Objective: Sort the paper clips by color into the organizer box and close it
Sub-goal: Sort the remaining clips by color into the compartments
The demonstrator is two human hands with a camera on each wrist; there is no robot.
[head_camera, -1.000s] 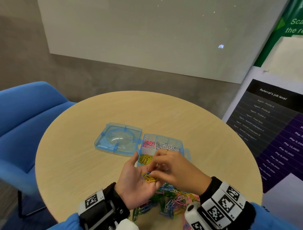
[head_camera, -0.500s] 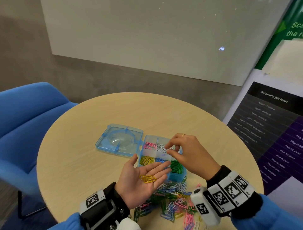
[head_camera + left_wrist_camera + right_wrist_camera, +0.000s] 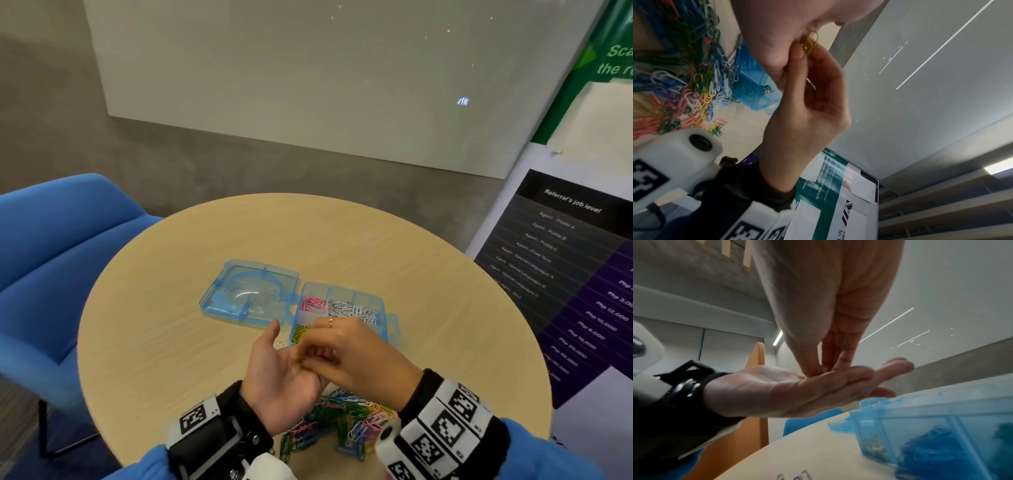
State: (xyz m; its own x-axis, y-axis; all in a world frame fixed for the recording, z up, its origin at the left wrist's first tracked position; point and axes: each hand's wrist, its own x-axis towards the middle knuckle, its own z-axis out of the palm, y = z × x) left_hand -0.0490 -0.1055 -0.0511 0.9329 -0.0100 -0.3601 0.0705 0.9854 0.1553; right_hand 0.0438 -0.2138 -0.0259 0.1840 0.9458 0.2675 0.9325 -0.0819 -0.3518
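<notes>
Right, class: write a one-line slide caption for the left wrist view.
Right hand pinches yellow paper clips off the left hand, above the mixed clip pile and blue organizer box.

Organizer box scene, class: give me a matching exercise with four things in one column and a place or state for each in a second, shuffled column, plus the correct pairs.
Things
1. Organizer lid
2. White paper clips
3. Yellow paper clips
4. Mixed paper clip pile

Place or state
A. Pinched by the right hand over the left hand
B. Heaped on the table below the hands
C. Lying open flat, left of the organizer box
D. In a far compartment of the box

Pairs: 1-C, 2-D, 3-A, 4-B
</notes>
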